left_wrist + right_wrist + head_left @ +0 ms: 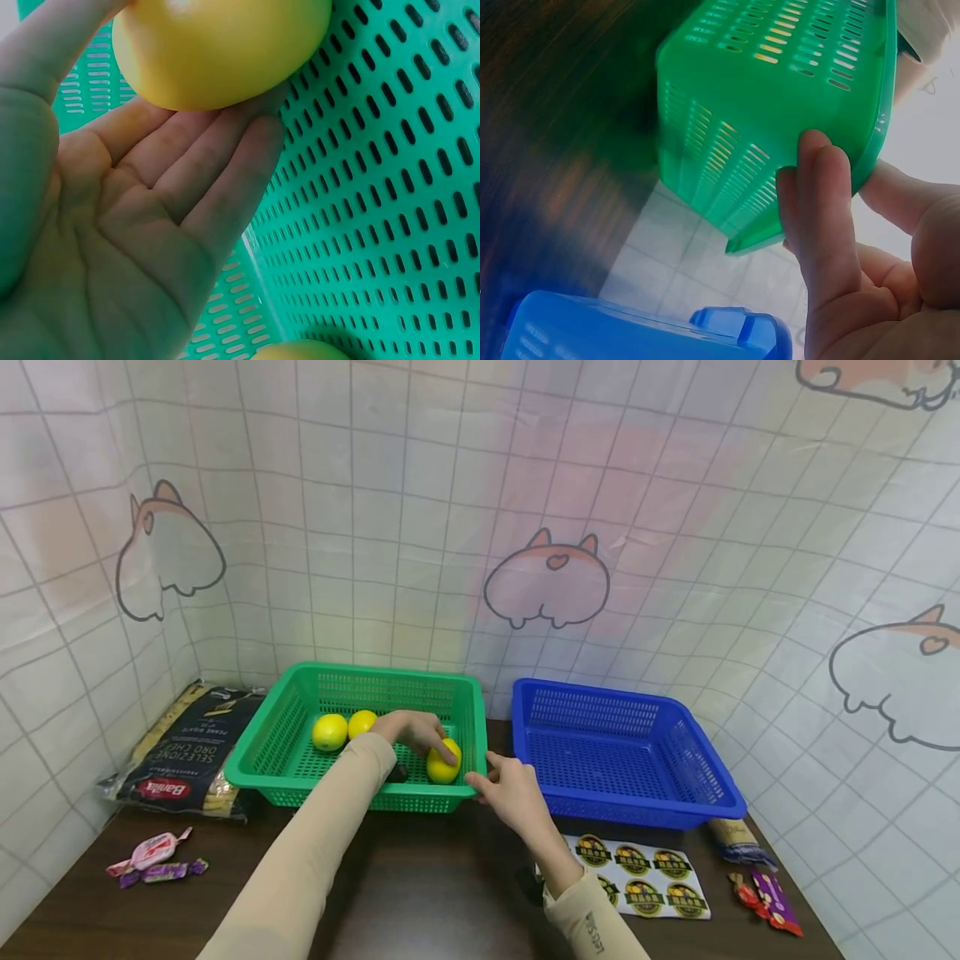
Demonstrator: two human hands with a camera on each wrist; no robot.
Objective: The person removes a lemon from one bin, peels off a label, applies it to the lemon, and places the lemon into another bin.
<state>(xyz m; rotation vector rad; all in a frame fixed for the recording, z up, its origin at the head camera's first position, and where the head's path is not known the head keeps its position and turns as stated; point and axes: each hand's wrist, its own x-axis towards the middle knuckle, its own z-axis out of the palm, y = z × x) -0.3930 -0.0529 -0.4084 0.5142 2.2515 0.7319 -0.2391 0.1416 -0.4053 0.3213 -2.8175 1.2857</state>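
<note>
Inside the green basket [253, 752], my left hand [417, 728] grips a smooth, round yellow fruit [444, 763] near the right front corner. In the left wrist view the thumb lies against the side of this fruit [221, 56] and the fingers curl under it. Two more yellow fruits [330, 732] lie toward the left of the basket, one partly covered by the left forearm. My right hand [513, 789] pinches the basket's front right corner. The right wrist view shows fingertips on the outer wall [727, 97] and the thumb at the rim.
A blue basket [592, 760] stands to the right, with a sheet of round stickers [645, 877] before it. At the left lie a pasta bag [191, 747] and wrapped candies [153, 852]. More candies [776, 902] and a small packet [738, 842] are at the right edge. A grid-patterned curtain [375, 527] hangs behind.
</note>
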